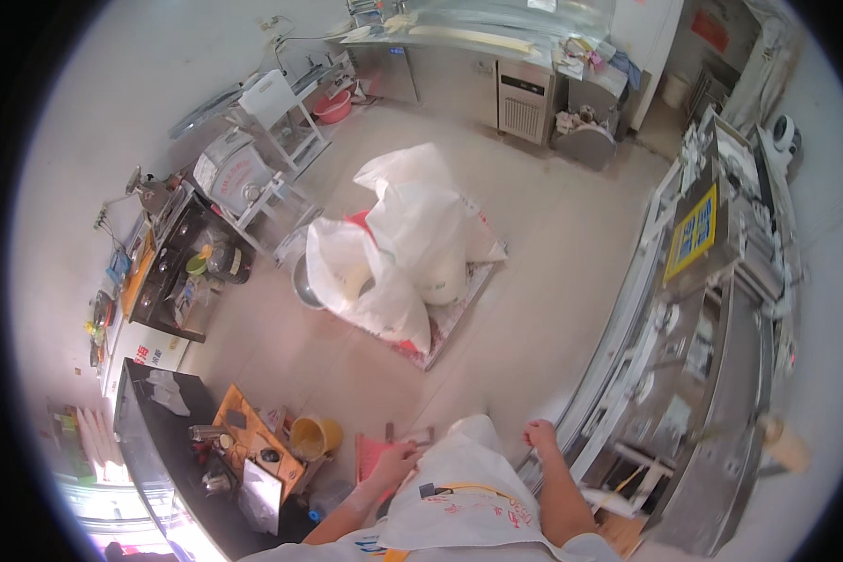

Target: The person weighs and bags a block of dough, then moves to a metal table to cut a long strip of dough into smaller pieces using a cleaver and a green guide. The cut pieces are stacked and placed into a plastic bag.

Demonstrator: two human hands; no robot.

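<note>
My left hand hangs at the left side of my white apron, its fingers near the cloth; whether it holds anything is not clear. On the right of the apron, my right hand is held loosely curled, with nothing visible in it. On the floor ahead, an open white woven sack shows pale contents and what looks like a scoop inside. Behind it, a larger full white sack leans upright on a low mat or board. A metal basin is partly hidden beside the open sack.
A long steel machine runs along the right. At the left are a dark shelf unit, a wooden table and a yellow bucket. A steel refrigerated counter spans the back. A red stool stands by my left hand.
</note>
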